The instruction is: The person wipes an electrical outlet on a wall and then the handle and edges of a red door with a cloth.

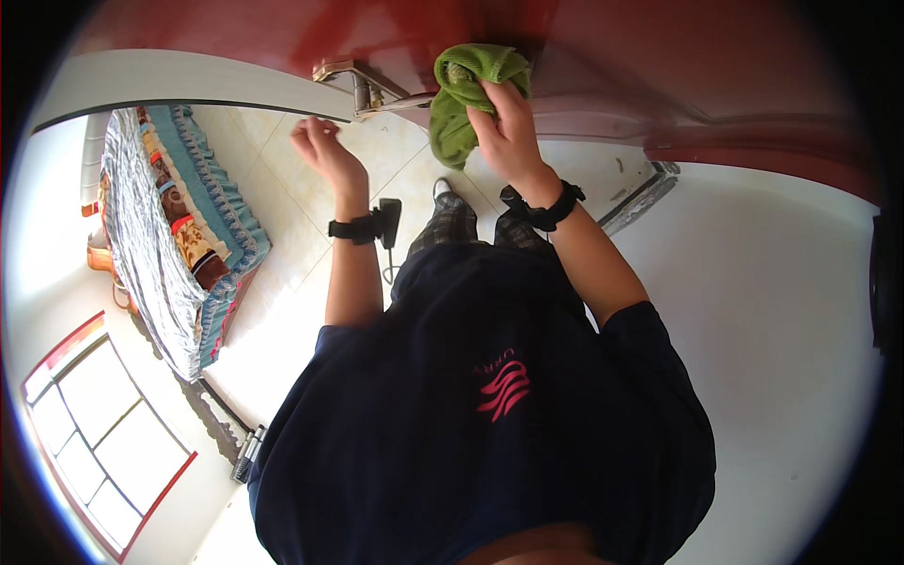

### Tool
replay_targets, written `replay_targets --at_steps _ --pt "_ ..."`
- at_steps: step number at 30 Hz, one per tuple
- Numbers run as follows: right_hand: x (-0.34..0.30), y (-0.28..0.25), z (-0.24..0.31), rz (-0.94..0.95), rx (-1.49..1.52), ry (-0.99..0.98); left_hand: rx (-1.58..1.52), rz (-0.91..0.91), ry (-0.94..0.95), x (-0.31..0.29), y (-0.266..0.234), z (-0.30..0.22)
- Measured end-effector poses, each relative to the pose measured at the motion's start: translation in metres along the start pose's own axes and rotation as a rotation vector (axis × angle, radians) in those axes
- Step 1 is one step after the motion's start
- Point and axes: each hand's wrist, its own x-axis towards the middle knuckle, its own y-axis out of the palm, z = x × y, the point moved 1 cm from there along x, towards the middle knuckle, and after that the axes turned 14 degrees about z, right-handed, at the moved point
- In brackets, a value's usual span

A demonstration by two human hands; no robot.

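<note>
My right hand (507, 137) grips a green cloth (457, 118), bunched up and pressed against the dark red door (612, 71). Part of the cloth hangs down below my fingers. Left of the cloth, a metal door handle (381, 102) with its plate sticks out at the door's edge. My left hand (328, 155) is raised just below the handle, apart from it. Its fingers are loosely bent with gaps between them, and nothing shows in them. Both wrists wear black straps, the left one with a small black device (389, 222) and a cable.
A bed (174, 226) with a patterned cover and teal frill stands at the left. Beyond it is a red-framed window (108, 438). Pale tiles (282, 169) cover the floor. A white wall (744, 311) rises at the right.
</note>
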Motion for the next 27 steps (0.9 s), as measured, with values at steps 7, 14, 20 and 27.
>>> replay_targets --at_steps 7,14,20,27 --pt "-0.005 0.041 0.018 0.256 0.156 0.234 -0.293 0.714 -0.581 -0.029 -0.011 0.019" --pt "0.007 0.063 0.022 0.168 -0.450 0.238 -0.238 1.132 -0.614 -0.033 -0.027 0.012" --pt "0.017 0.064 0.022 0.117 -0.655 0.249 0.189 0.953 -0.392 -0.025 -0.007 0.003" --pt "0.014 0.053 0.021 0.112 -0.769 0.256 0.414 0.723 -0.197 -0.007 -0.017 0.004"
